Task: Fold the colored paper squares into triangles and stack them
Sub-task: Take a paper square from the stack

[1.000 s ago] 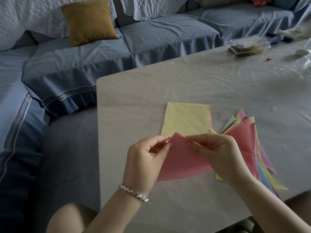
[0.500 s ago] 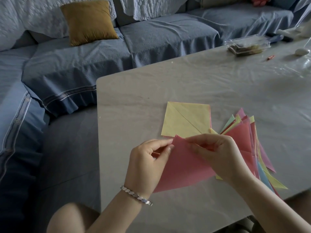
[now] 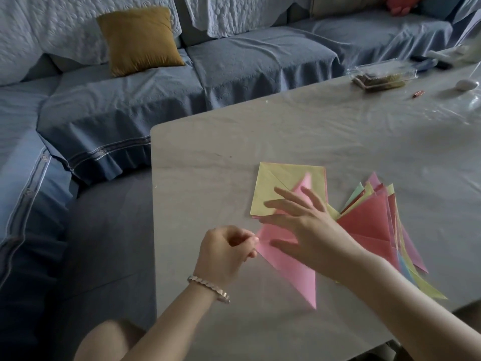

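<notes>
In the lower middle of the frame, a pink paper [image 3: 289, 269] folded into a triangle lies on the table [image 3: 234, 152], its top tip overlapping the yellow square [image 3: 268, 194] behind it. The left hand [image 3: 226, 251] pinches its left corner with curled fingers, while the right hand [image 3: 304, 227] is spread above its middle, fingers straight and blurred. To the right fans a pile of folded triangles [image 3: 364, 222]; farther up are a clear plastic box [image 3: 382, 76], a blue sofa [image 3: 234, 61] and a mustard cushion [image 3: 140, 40].
</notes>
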Tool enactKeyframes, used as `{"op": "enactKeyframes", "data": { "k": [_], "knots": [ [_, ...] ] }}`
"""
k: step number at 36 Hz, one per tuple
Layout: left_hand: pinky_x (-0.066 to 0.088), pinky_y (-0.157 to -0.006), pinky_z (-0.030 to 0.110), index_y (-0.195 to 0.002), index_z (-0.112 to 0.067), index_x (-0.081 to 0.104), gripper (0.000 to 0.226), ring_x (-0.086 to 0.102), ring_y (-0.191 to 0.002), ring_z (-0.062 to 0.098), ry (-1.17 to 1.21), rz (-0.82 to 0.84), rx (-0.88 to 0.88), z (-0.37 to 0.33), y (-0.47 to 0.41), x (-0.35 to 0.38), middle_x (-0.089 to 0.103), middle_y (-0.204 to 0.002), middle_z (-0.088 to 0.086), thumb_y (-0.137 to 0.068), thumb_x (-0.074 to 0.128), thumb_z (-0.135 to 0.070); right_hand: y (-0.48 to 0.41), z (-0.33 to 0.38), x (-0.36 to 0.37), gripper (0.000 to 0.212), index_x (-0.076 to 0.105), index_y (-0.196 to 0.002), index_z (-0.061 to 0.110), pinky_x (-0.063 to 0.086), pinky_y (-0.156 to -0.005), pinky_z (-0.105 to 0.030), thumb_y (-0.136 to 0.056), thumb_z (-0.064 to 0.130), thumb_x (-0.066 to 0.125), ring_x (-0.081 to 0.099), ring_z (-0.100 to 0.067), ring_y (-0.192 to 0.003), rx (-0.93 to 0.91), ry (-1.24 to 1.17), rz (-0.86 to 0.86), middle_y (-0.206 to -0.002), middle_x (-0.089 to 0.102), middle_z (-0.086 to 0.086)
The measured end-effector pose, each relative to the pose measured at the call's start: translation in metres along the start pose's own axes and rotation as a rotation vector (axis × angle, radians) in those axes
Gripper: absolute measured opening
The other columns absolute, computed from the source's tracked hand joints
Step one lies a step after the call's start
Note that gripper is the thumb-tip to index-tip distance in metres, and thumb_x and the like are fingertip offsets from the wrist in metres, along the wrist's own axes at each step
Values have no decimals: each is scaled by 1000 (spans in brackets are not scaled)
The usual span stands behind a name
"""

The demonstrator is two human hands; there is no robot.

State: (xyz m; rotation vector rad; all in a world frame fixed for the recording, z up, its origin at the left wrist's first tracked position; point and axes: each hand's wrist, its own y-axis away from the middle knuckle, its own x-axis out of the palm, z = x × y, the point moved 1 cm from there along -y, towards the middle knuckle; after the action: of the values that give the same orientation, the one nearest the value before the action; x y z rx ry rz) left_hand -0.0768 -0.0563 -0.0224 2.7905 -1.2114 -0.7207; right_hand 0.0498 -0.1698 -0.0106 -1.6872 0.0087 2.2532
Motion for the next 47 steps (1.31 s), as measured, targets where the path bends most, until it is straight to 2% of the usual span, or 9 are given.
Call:
{"op": "enactKeyframes", "data": {
  "k": [4,8,12,20,22,26,31,38,47],
  "knots": [
    [48,-46,19,-60,-7,67,21,53,-40,10,164,-113,-233,32,-13,6,61,-44,1,-78,65,2,6,10,30,52,51,-131,28,3,-113,-43,-88,49,32,16,-10,-140,1,-132,127,-146,38,7],
    [49,-57,26,-51,-17,66,27,56,-46,13,15,-131,-239,51,-19,8,63,-45,1,-74,67,-3,24,11,67,83,30,-143,32,3,-116,-29,-71,50,-7,11,-5,-142,42,-127,374,-152,22,15],
    [45,-53,16,-56,-17,68,20,54,-44,1,-107,-109,-230,57,-21,8,62,-44,-4,-74,65,-9,37,0,83,47,69,-108,28,50,-87,-24,-82,38,31,58,-1,-109,128,10,320,-118,62,16],
    [45,-53,15,-56,-19,68,20,56,-47,4,-138,-119,-222,65,-25,8,62,-45,-6,-75,68,-13,20,-22,83,46,75,-90,19,52,-81,-36,-76,32,34,66,-12,-100,243,185,246,-105,70,7],
    [45,-52,14,-57,-20,68,19,58,-49,5,-132,-117,-219,67,-26,8,63,-46,-7,-74,71,-14,8,-25,82,42,71,-104,14,47,-92,-38,-84,29,38,59,-17,-114,264,187,212,-116,66,2],
    [44,-51,12,-56,-20,67,19,57,-47,2,-114,-106,-229,70,-29,8,65,-48,-5,-74,72,-18,-18,-35,85,46,25,-145,13,4,-115,-32,-101,26,26,6,-14,-144,261,124,309,-155,17,4],
    [41,-50,16,-60,-9,67,18,56,-48,8,-118,-97,-242,70,-28,7,65,-49,-1,-76,68,-15,-47,-41,92,45,30,-144,15,10,-113,-30,-100,21,27,10,-15,-143,266,157,269,-154,20,3],
    [44,-53,17,-58,-19,63,21,52,-42,1,-69,-83,-274,70,-27,7,62,-45,-4,-77,66,-10,-71,-60,86,41,39,-139,21,14,-113,-30,-99,17,30,10,-13,-143,263,136,320,-152,23,10],
    [43,-54,19,-56,-15,66,20,50,-41,2,-67,-62,-250,70,-27,6,63,-47,-4,-75,71,-17,-49,-84,73,84,3,-149,26,-3,-114,-38,-86,51,53,-13,-12,-142,194,47,548,-156,-4,12]
  ]
}}
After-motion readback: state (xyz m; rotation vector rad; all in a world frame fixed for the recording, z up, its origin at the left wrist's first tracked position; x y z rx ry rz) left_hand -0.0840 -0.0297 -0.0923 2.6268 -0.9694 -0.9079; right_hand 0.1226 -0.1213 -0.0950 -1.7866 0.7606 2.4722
